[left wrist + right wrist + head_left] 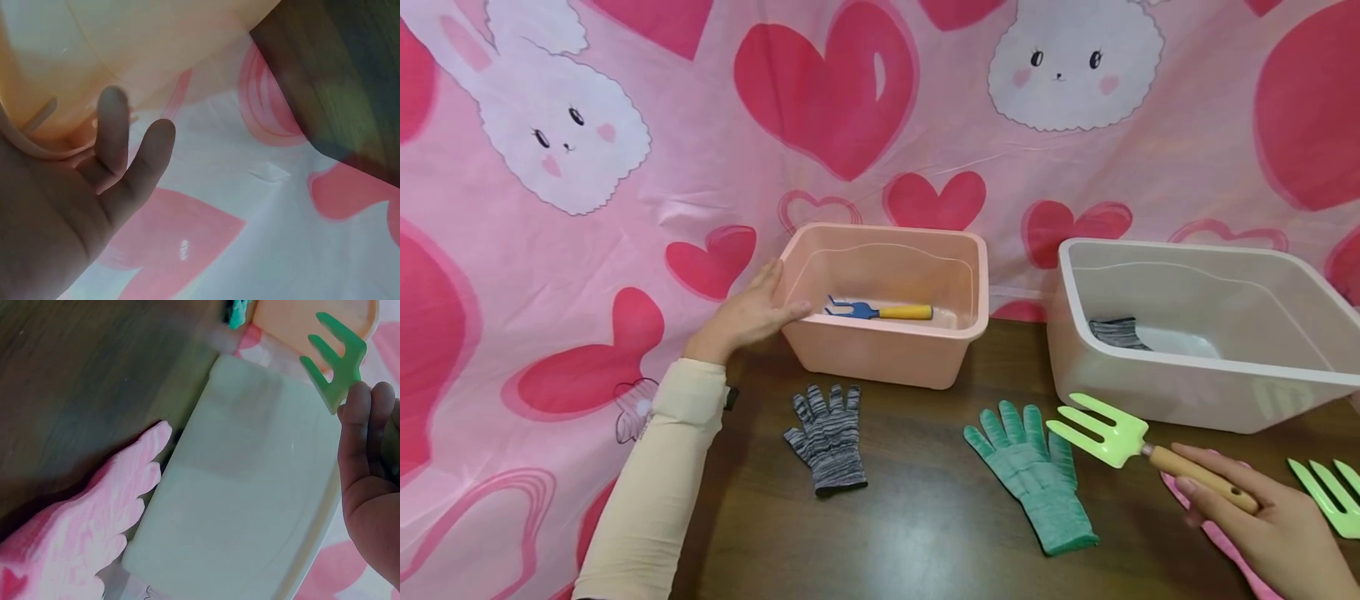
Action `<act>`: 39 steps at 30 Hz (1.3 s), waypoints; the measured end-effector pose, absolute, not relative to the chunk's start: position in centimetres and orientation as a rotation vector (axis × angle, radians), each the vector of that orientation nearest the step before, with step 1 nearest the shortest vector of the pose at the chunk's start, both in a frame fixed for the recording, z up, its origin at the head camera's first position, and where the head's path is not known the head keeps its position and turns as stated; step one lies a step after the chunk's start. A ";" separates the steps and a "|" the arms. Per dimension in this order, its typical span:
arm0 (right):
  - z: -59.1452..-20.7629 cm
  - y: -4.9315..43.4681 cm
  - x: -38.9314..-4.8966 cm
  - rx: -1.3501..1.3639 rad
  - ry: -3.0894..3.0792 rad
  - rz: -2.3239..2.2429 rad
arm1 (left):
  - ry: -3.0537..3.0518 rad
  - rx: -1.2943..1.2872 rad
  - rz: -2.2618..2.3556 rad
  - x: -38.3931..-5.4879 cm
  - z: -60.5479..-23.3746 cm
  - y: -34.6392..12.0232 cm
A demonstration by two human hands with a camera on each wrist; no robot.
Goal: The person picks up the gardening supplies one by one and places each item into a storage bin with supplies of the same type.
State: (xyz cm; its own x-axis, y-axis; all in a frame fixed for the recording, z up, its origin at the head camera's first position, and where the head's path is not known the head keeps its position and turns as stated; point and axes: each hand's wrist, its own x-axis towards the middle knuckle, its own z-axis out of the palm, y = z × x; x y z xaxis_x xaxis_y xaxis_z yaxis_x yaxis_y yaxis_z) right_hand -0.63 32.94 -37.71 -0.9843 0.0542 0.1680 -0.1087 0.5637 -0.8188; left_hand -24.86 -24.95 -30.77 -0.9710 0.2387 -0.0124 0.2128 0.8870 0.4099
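One garden fork (1120, 442) raised above table (917, 533) near whitish bin (1180, 392), right hand (1273, 529) curling fingers round handle, likely to leave tines free. Fork lime-green, three-pronged, handle pale wood with small hole near end. Green glove (1033, 475) lies on table near tines. Left hand (748, 312), fingers loosely extended, rests on rim of pink bin (880, 357), seemingly for steadiness; blue-and-yellow hand rake (883, 312) lies inside.

The place had a brown wooden table (895, 533) in front of a pink sheet (688, 100) with bunnies (580, 154) and big hearts (842, 100). Garden forks (1105, 437), gloves (1037, 479) and plastic tubs (876, 354) were there. You could not tell if it was a home or a shop.
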 end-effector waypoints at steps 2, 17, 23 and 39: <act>-37.7 32.8 -0.7 0.033 -2.617 1.416 | 2.964 0.361 0.630 -24.9 -30.6 -24.9; -37.1 31.9 -1.0 0.100 -2.619 1.241 | 2.907 0.323 0.764 -25.3 -30.4 -24.9; -36.9 31.5 -1.3 0.090 -2.608 1.270 | 2.911 0.352 0.751 -25.4 -30.5 -24.9; -35.6 30.6 -2.6 0.092 -2.644 1.199 | 2.936 0.377 0.638 -25.3 -30.0 -24.8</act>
State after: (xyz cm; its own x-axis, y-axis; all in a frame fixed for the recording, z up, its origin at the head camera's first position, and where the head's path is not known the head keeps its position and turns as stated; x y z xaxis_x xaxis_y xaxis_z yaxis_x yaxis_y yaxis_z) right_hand -2.60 30.60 -35.56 -0.9701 0.0403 0.2394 -0.1535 0.6622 -0.7334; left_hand -25.31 -24.76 -30.03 -0.9625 0.2649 -0.0577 0.2170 0.8804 0.4217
